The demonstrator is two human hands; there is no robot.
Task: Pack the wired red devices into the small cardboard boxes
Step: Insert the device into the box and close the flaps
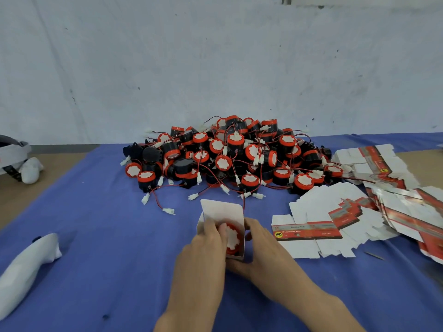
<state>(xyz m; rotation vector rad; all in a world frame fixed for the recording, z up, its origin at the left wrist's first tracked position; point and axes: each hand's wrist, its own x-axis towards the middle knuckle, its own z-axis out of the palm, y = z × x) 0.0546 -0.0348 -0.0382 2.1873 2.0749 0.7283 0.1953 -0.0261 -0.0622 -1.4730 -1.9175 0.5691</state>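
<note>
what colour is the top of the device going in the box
Red rim with a white centre on the device inside the box; the head view shows it.

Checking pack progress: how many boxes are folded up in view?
1. The open box is held between the left hand and right hand, a red device inside. The rest are flat blanks at right; some may hide behind the pile.

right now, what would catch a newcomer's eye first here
A pile of red devices with loose wires sits at the back of the blue table. In front of it, the left hand and right hand hold an open box with one device inside; flat boxes fan out on the right.
</note>
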